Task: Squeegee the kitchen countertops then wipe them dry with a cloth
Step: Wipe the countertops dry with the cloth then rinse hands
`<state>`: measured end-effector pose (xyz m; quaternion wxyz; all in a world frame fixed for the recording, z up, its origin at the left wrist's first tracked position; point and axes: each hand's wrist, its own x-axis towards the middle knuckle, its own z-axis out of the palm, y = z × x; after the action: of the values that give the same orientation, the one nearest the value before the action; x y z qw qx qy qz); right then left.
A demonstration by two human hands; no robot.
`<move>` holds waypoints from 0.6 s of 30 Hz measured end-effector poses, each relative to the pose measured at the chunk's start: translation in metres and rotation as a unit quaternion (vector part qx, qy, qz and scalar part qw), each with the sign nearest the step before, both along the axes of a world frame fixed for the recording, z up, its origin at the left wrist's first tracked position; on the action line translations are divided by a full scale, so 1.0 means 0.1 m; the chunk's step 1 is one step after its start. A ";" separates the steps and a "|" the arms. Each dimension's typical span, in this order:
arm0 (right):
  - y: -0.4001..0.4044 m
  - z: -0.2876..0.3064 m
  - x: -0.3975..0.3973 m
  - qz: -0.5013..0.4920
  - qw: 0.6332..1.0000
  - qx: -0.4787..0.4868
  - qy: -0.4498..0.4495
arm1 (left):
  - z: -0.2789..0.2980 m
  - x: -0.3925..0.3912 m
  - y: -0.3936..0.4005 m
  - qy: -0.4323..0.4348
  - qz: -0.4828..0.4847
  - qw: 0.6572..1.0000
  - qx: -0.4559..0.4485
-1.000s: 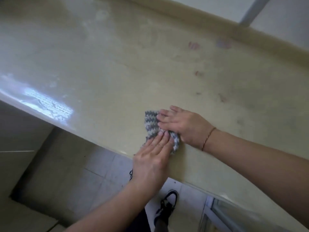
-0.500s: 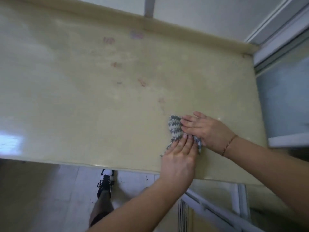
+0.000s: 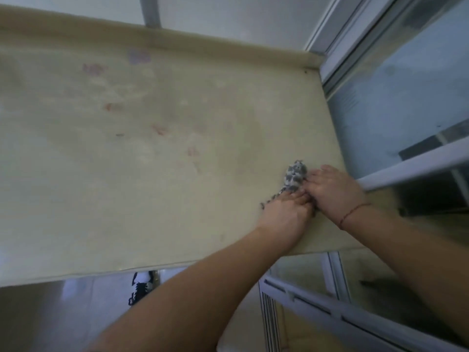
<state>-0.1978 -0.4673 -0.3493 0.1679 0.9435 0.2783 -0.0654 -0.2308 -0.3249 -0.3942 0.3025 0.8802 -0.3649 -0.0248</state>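
Observation:
A small grey-and-white zigzag cloth lies bunched on the beige countertop, close to the counter's right end. My left hand presses on the cloth's near part with its fingers laid flat. My right hand presses the cloth from the right, fingers straight, a thin red string round its wrist. Both hands cover most of the cloth. Faint reddish stains mark the counter's middle. No squeegee is in view.
A low raised lip runs along the counter's back edge against the wall. A window with white frames borders the right end. Below the front edge are a tiled floor and my black-and-white shoe.
Both hands have slid the cloth to the right along the counter, from its middle front to near the right end by the window. The cloth looks more bunched now.

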 end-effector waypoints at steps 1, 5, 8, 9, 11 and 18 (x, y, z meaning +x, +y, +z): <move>-0.08 0.03 -0.05 -0.037 0.999 -0.012 -0.006 | 0.02 0.06 -0.12 0.019 -0.036 0.999 0.012; -0.29 0.14 -0.32 -0.213 0.965 -0.149 0.035 | 0.19 0.18 -0.50 0.071 -0.136 0.986 0.060; -0.39 0.06 -0.52 -0.297 0.942 -0.152 0.027 | 0.25 0.16 -0.58 0.090 -0.162 0.982 0.040; -0.38 0.04 -0.58 -0.311 0.938 -0.152 0.005 | 0.26 0.15 -0.57 0.100 -0.171 0.980 0.027; -0.36 -0.01 -0.68 -0.372 0.921 -0.120 0.007 | 0.30 0.14 -0.54 0.129 -0.180 0.975 0.019; -0.04 -0.02 -1.02 -0.484 0.871 0.072 0.033 | 0.38 0.16 -0.41 0.203 -0.106 0.973 -0.014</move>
<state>-0.3000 -0.4709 -0.3518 0.0373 0.9668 -0.2039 -0.1493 -0.2152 -0.3663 -0.3559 0.3777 0.8089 -0.3877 -0.2296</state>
